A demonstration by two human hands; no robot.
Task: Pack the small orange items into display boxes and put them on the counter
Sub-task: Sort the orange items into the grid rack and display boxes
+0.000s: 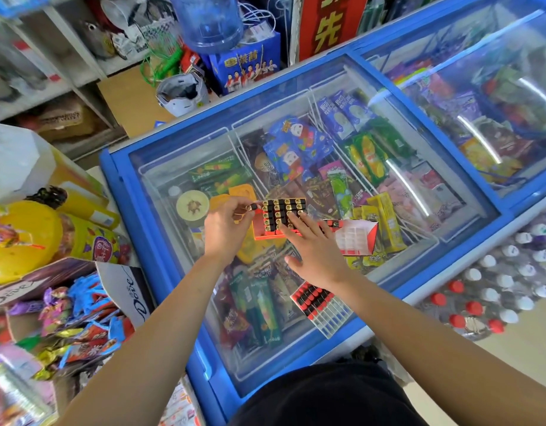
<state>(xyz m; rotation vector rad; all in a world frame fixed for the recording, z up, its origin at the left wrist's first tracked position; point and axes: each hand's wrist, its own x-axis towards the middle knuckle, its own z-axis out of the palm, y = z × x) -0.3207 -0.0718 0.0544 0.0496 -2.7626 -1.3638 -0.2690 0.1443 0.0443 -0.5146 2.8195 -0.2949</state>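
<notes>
The orange display box (260, 232) lies flat on the glass lid of the blue freezer (113, 176), and everything else is placed from it. Rows of small orange items (279, 207) with black ends stand packed inside and fill most of it; a strip along its near edge shows bare orange. At the box's far-left corner the left hand (224, 226) pinches a single item (252, 206) between thumb and fingertips, right at the rim. The right hand (311, 245) reaches in from the box's near-right side. Its fingers (291, 224) are straight and a little spread, with the tips resting on top of the packed rows and gripping nothing. Just beside the box on its right lies a second box (356, 239), white and red, with its flap open. Nearer the person than the display box, also on the glass, rests a flat tray (319, 302) of red-and-black pieces on a blue-and-white card. Well to the left of the box stands a Dove carton (136, 298) heaped with wrapped sweets — and well to its right, capped bottles (511, 284).
</notes>
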